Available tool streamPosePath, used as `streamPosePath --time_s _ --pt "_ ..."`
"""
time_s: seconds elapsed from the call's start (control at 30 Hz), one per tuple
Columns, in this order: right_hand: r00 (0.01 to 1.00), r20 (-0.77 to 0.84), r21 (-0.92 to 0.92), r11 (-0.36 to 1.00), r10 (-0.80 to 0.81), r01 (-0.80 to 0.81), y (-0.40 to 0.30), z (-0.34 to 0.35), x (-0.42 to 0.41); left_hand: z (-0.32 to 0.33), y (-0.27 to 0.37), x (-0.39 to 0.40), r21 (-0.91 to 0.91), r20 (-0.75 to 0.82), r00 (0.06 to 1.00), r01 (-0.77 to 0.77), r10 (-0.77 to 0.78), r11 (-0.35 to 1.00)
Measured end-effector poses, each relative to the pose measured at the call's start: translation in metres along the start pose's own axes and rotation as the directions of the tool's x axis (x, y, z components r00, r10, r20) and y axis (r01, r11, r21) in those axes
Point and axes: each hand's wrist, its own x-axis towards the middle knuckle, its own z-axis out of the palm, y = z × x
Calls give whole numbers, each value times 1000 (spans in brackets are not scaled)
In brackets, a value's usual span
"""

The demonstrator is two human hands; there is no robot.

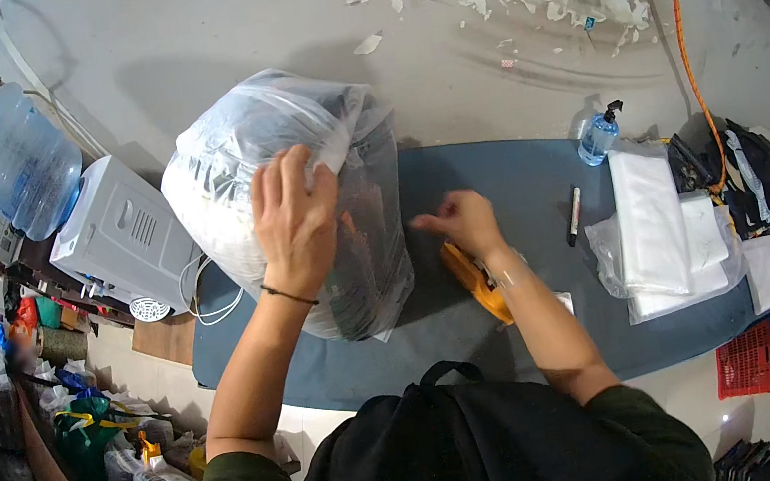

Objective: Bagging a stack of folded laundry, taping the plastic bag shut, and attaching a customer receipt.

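Note:
A large, bulging clear plastic bag (221, 160) stands on the dark grey-blue table, packed with whitish and dark contents that look like cloth. My left hand (294, 217) has its bent fingers on the bag's near upper side, holding the plastic where it is folded over. To the right of the bag, apart from it, my right hand (461, 221) is in the air with curled fingers and the thumb pointing left. Whether anything thin is between those fingers is hidden. Under my right wrist lies a yellow-orange tape dispenser (470, 280), partly covered by the forearm.
The table (405, 366) meets a peeling wall. On its right are a marker (574, 216), a blue pump bottle (599, 135), stacked white plastic bags (651, 228) and a black bag (760, 173). A water dispenser (126, 228) and white cable (219, 312) stand left; an orange cord (682, 42) hangs right.

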Motion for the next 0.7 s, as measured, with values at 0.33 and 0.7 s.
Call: streamPosePath --time_s 0.33,0.7 --pt "831 181 292 779 525 -555 91 -45 -92 -2 -17 -15 -310 -114 993 -45 10 950" --pt "688 54 615 519 723 -594 107 -50 -210 -1 -20 -17 -349 -143 990 -68 19 934"
